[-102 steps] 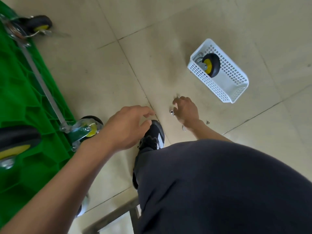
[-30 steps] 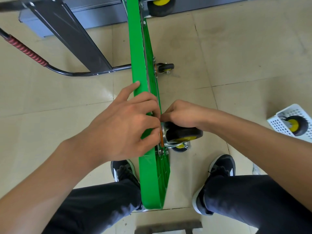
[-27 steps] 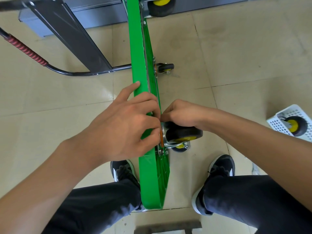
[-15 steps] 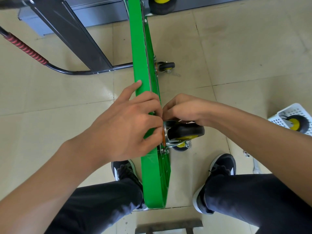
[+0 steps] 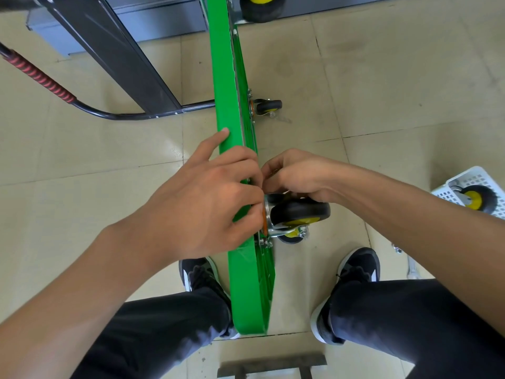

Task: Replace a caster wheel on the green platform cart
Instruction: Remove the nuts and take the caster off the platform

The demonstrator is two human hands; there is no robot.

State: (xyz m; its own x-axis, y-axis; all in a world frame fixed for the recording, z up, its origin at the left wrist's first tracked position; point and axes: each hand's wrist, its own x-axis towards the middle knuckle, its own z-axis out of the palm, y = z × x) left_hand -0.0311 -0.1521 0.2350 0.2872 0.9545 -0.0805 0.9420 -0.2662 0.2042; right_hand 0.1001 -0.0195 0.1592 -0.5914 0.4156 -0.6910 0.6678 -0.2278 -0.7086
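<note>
Green plastic platform cart [image 5: 247, 283] stands on edge; left hand [image 5: 207, 203] clamps its rim, right hand [image 5: 293, 173] pinches hardware at twelve o'clock of the black-and-yellow caster wheel [image 5: 299, 213]. Slipping fingers could drop it.

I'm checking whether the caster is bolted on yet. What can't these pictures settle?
Head view only:
- Fasteners at the black-and-yellow caster wheel mount: hidden by the left hand and right hand.
- White plastic basket: cut off by the right edge.
- Small metal parts on the floor: too small.
</note>
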